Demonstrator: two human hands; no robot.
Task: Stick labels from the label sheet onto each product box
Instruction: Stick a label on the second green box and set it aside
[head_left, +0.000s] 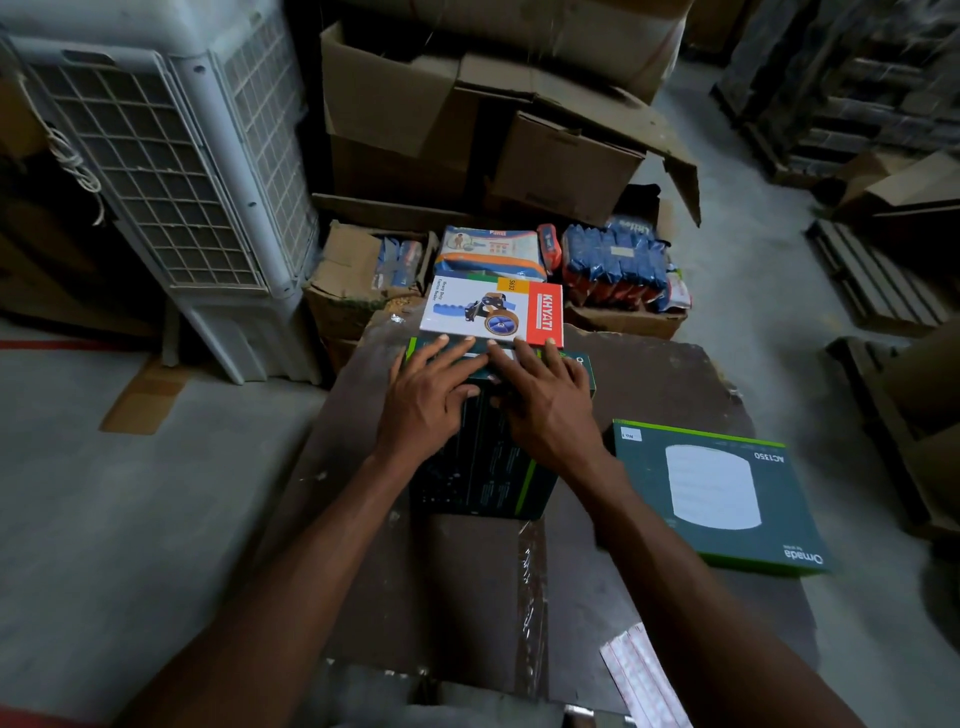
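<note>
Cluttered storeroom floor, brown worktop (649, 384) in the middle; both hands lay flat on the dark green box (483, 467) at centre, left hand (426, 400) and right hand (545, 410) with fingers spread straight, gripping nothing, fingertips meeting over a small white label (480, 355) near the box's 12 o'clock edge. Best done by rubbing outward from the label's middle so edges seat without bubbles, box kept steady. Label sheet (639, 675) sat at 5 o'clock; second green box (717, 493) at 3 o'clock already carried a label, white KHYATI box (491, 312) at 12 looked unlabelled.
</note>
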